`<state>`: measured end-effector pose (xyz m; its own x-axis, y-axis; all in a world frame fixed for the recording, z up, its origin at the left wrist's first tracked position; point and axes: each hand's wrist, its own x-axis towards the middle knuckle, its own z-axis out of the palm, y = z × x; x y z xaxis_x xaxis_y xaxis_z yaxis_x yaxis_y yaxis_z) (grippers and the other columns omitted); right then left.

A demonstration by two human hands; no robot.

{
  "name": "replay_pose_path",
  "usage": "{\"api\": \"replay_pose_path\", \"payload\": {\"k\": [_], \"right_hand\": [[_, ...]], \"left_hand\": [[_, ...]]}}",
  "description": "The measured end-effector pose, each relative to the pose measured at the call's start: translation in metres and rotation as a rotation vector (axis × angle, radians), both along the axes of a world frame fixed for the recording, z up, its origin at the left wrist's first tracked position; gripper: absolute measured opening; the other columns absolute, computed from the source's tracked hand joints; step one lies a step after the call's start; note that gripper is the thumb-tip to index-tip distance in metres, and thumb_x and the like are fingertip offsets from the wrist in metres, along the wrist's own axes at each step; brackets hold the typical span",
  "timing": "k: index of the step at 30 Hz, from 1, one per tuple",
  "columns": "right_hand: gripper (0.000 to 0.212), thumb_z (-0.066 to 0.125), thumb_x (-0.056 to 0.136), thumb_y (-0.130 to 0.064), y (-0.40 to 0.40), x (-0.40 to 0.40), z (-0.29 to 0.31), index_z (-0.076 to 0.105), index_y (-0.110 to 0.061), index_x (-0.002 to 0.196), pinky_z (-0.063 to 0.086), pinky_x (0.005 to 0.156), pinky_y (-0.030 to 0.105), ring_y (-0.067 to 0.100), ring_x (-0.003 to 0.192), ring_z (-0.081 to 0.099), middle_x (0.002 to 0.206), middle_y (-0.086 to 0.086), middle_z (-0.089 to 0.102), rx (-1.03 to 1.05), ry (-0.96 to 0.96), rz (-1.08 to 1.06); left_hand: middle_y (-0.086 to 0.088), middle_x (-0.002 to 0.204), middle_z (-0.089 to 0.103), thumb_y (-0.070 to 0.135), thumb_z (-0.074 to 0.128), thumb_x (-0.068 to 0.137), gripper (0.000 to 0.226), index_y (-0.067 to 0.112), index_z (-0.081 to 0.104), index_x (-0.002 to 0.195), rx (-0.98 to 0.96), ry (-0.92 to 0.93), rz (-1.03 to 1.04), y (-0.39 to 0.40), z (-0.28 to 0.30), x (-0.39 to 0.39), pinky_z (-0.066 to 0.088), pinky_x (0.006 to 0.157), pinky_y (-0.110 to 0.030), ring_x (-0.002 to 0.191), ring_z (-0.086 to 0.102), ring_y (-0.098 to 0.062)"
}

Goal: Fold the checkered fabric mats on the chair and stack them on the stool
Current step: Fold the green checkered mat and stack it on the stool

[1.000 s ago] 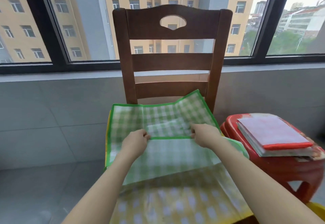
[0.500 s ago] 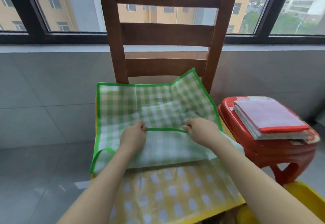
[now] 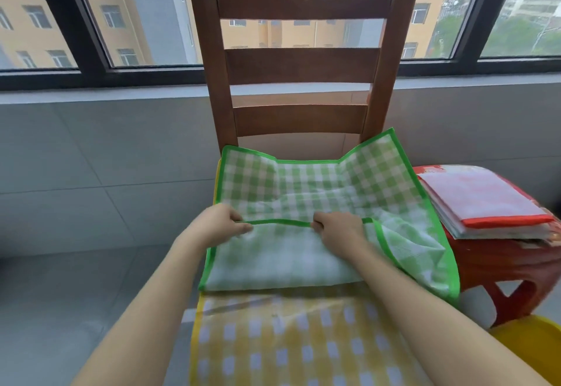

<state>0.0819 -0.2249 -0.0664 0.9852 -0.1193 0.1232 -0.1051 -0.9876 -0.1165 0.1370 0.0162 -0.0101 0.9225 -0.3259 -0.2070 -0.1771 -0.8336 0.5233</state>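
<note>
A green checkered mat (image 3: 306,185) lies on the wooden chair (image 3: 300,64), its near half folded up over itself. My left hand (image 3: 223,223) and my right hand (image 3: 338,228) pinch the folded green border edge, about a hand's width apart. The mat's far right corner curls up against the chair back. Under it a yellow checkered mat (image 3: 288,340) hangs over the seat's front. To the right, a red stool (image 3: 498,267) carries a stack of folded mats (image 3: 482,200), red-edged on top.
A grey tiled wall and window sill run behind the chair. Grey floor tiles lie to the left. Something yellow (image 3: 534,343) sits at the lower right, below the stool.
The view has shifted down and closer. Both hands have carried the green mat's near edge farther toward the chair back, and its left hanging loop has flattened.
</note>
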Motion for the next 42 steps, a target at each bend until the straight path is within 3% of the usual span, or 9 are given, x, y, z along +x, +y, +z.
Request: {"api": "replay_pose_path", "payload": {"k": [5, 10, 14, 19, 22, 27, 30, 33, 42], "right_hand": [[0.028, 0.034, 0.099, -0.032, 0.002, 0.023, -0.004, 0.059, -0.019, 0.100, 0.031, 0.063, 0.028, 0.026, 0.087, 0.062, 0.096, 0.003, 0.067, -0.105, 0.017, 0.068], [0.023, 0.053, 0.082, -0.022, 0.000, 0.024, -0.025, 0.065, -0.008, 0.068, 0.046, 0.051, 0.037, 0.031, 0.066, 0.064, 0.070, 0.006, 0.064, 0.007, -0.245, 0.125], [0.023, 0.051, 0.092, -0.026, 0.002, 0.036, -0.023, 0.065, -0.008, 0.087, 0.040, 0.067, 0.032, 0.029, 0.087, 0.061, 0.089, 0.007, 0.067, 0.031, -0.178, 0.073], [0.025, 0.081, 0.063, -0.025, 0.003, 0.048, -0.029, 0.059, -0.015, 0.056, 0.040, 0.047, 0.024, 0.023, 0.047, 0.057, 0.053, -0.001, 0.060, -0.012, -0.213, 0.085], [0.027, 0.079, 0.060, -0.030, 0.004, 0.046, -0.028, 0.056, -0.018, 0.051, 0.035, 0.045, 0.020, 0.018, 0.041, 0.051, 0.047, -0.006, 0.056, -0.027, -0.263, 0.071], [0.024, 0.069, 0.069, -0.033, 0.003, 0.047, -0.030, 0.060, -0.014, 0.057, 0.033, 0.054, 0.025, 0.024, 0.051, 0.057, 0.056, -0.001, 0.063, 0.021, -0.316, 0.075], [0.023, 0.060, 0.084, -0.035, 0.005, 0.045, -0.027, 0.065, -0.014, 0.077, 0.041, 0.070, 0.032, 0.026, 0.076, 0.061, 0.080, 0.000, 0.068, -0.002, -0.237, 0.054], [0.025, 0.050, 0.090, -0.040, 0.003, 0.046, -0.022, 0.063, -0.019, 0.093, 0.038, 0.086, 0.033, 0.023, 0.094, 0.058, 0.099, -0.003, 0.066, -0.048, -0.180, 0.043], [0.029, 0.057, 0.089, -0.018, 0.018, 0.035, 0.010, 0.061, -0.010, 0.117, 0.037, 0.097, 0.033, 0.026, 0.117, 0.052, 0.124, 0.006, 0.061, 0.069, -0.231, 0.107]], "left_hand": [[-0.010, 0.078, 0.067, 0.031, 0.066, 0.086, 0.025, 0.007, 0.071, 0.088, -0.363, 0.019, 0.357, 0.019, -0.031, 0.002, 0.042, 0.062, -0.030, 0.073, 0.061, -0.027], [-0.019, 0.101, 0.056, 0.027, 0.048, 0.096, 0.030, -0.002, 0.055, 0.098, -0.284, -0.151, 0.521, -0.005, -0.066, -0.002, 0.035, 0.065, -0.032, 0.085, 0.052, -0.033], [-0.023, 0.115, 0.047, 0.019, 0.044, 0.098, 0.027, -0.006, 0.048, 0.107, -0.328, -0.151, 0.600, -0.011, -0.078, 0.005, 0.033, 0.073, -0.032, 0.086, 0.045, -0.031], [-0.022, 0.113, 0.049, 0.017, 0.046, 0.097, 0.013, 0.004, 0.043, 0.095, -0.400, -0.211, 0.624, -0.010, -0.084, 0.009, 0.033, 0.071, -0.033, 0.083, 0.041, -0.025], [-0.020, 0.124, 0.044, 0.012, 0.048, 0.094, 0.021, 0.002, 0.043, 0.113, -0.356, -0.233, 0.644, -0.010, -0.088, 0.011, 0.037, 0.084, -0.040, 0.101, 0.045, -0.032], [-0.017, 0.129, 0.054, 0.011, 0.039, 0.083, 0.041, 0.008, 0.064, 0.115, -0.087, -0.579, 0.125, -0.040, -0.085, -0.003, 0.025, 0.097, -0.034, 0.119, 0.049, -0.036], [-0.011, 0.158, 0.016, 0.032, 0.027, 0.099, 0.051, 0.019, 0.026, 0.148, 0.019, -0.174, -0.213, -0.068, -0.083, -0.027, 0.006, 0.118, -0.040, 0.146, 0.012, -0.028], [-0.003, 0.159, -0.010, 0.053, 0.015, 0.096, 0.058, 0.037, 0.001, 0.150, 0.252, -0.181, -0.243, -0.079, -0.098, -0.036, -0.013, 0.116, -0.049, 0.146, -0.015, -0.022], [-0.003, 0.159, -0.009, 0.078, -0.017, 0.061, 0.098, 0.040, 0.003, 0.148, 0.247, -0.217, -0.244, -0.078, -0.096, -0.040, -0.013, 0.115, -0.051, 0.146, -0.015, -0.023]]}}
